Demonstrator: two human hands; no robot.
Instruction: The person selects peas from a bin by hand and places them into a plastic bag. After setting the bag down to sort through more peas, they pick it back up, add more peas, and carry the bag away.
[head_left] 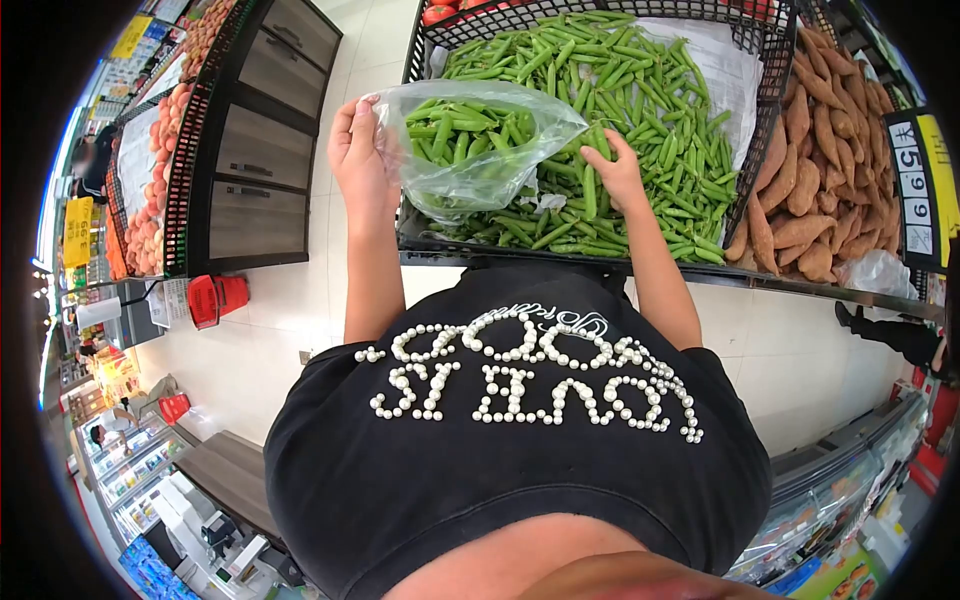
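Green pods fill the crate ahead. My left hand pinches the bag by its rim, mouth facing right; my right hand closes on a few pods beside it. Best I keep the mouth wide and low.

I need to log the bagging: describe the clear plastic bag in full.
The plastic bag is thin, clear and crinkled, with glare on its film. It is partly filled with green pea pods, bunched in its upper part. The left hand grips its open edge and holds it tilted over the black wire crate of loose pods. The right hand rests on the loose pods beside the bag's right end.
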